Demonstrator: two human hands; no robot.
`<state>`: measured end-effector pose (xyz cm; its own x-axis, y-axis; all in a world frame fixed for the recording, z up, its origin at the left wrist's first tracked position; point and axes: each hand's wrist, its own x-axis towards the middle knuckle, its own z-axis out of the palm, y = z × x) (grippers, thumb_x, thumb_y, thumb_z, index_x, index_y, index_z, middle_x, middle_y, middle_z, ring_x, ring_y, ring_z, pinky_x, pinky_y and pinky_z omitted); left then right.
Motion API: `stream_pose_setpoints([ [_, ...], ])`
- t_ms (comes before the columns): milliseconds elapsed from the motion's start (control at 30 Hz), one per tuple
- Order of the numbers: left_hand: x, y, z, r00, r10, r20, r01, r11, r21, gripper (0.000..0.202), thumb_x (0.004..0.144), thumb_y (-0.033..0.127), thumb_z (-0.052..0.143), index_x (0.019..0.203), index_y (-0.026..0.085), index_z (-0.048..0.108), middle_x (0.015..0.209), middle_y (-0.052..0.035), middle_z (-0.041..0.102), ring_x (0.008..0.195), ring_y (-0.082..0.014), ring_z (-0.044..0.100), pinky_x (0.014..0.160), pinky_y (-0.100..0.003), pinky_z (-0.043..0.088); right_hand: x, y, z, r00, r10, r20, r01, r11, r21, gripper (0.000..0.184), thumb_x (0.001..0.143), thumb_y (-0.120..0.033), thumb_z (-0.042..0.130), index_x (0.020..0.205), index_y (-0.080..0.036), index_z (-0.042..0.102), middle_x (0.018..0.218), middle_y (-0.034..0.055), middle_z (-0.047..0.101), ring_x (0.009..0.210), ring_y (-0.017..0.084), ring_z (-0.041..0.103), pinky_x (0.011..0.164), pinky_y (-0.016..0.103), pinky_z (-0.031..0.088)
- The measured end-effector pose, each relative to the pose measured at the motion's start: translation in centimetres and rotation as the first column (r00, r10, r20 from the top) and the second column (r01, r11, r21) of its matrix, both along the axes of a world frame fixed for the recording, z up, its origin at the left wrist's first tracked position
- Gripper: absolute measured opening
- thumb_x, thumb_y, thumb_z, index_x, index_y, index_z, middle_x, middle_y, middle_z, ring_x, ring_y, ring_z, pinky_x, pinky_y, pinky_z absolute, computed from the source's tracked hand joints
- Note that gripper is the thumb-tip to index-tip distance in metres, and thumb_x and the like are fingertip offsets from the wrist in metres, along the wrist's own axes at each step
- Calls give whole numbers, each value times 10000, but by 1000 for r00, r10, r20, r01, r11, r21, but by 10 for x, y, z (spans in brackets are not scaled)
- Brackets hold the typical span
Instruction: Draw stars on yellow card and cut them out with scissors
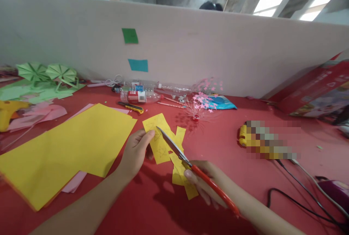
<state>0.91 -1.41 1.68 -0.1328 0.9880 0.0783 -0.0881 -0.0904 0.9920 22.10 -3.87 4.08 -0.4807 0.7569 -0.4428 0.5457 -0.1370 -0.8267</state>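
Observation:
My left hand pinches the left edge of a small yellow piece of paper, thumb on top. Faint star outlines are drawn on that piece. In my right hand is a pair of scissors with red handles. Their blades point up and left across the yellow piece, the tip close to my left thumb. From here the blades look nearly together. Several yellow paper scraps lie below and beside the blades, partly hidden by the scissors and my right hand.
Large yellow sheets lie at left, near a yellow glue gun and green paper wheels. Behind are a utility knife, plastic bottles and a pink star spray. A power strip with cables lies at right.

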Motion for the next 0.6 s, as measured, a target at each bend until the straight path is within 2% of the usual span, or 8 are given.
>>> stream_pose_setpoints([
  [200,0,0,0,1000,-18,-14,18,1000,12,281,824,366,536,605,193,498,435,60,461,352,-87,448,349,-189,359,-1,-1,3,999,44,-21,-43,998,45,496,752,-668,557,685,-196,419,452,-69,449,333,46,386,322,140,274],
  [400,1,-2,2,1000,18,-4,-17,1000,15,330,823,366,551,555,191,469,442,58,451,363,-76,450,362,-183,362,0,-1,-1,999,54,-1,-53,994,90,516,777,-698,504,702,-197,405,483,-62,450,368,51,388,356,162,274],
  [600,1,-2,0,1000,1,-11,-1,1000,6,329,820,395,565,578,187,489,446,61,472,361,-81,465,358,-186,371,1,1,-4,998,66,-9,-64,990,127,517,784,-697,497,699,-196,397,500,-58,463,385,49,389,376,170,271],
])
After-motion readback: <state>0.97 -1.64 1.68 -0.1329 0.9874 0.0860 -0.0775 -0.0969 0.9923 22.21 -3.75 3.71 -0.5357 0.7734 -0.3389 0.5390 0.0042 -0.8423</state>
